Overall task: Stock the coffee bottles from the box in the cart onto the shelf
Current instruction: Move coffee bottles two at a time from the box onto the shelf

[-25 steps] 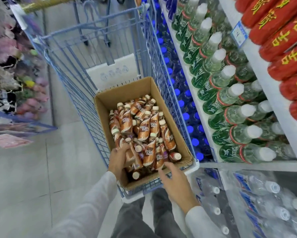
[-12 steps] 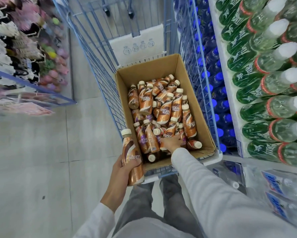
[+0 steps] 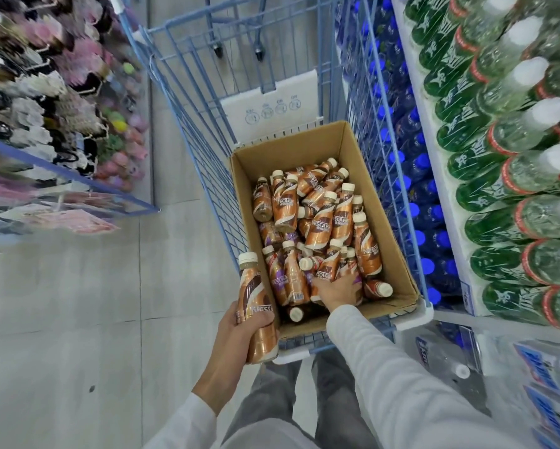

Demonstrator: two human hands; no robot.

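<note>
Head view, then. What sits in the cart [image 3: 207, 124]?

— A cardboard box [image 3: 392, 241], pressed against the cart's near right corner, open at the top. It is heaped with coffee bottles [image 3: 317, 218] lying every which way, brown and copper labels, cream caps.

— And the hands?

— The left hand [image 3: 239, 332] is outside the box, just beside its near left corner. Its fingers are clenched around one coffee bottle [image 3: 257, 306], held upright with the cap toward the box's left wall. The bottle's base hangs over the cart's near rim.

— The right hand?

— The right hand [image 3: 335, 291] is down inside the box, at its near end, among the bottles. Its fingers are curled onto a bottle in the pile [image 3: 325, 270], whose cap points toward the box's far end. Whether that bottle is lifted clear of the others, I cannot tell.

— Sleeves?

— Both arms wear a pale long sleeve [image 3: 385, 367].

— What lies beyond the box?

— To the right of the box, past the cart's wire side, stands the shelf [image 3: 434, 176], with blue-capped bottles [image 3: 414, 189] low down and green-labelled bottles [image 3: 505, 176] with white caps above. To the left of the box, across the grey floor [image 3: 77, 319], a rack of small pink and dark goods [image 3: 45, 92], blurred.
</note>
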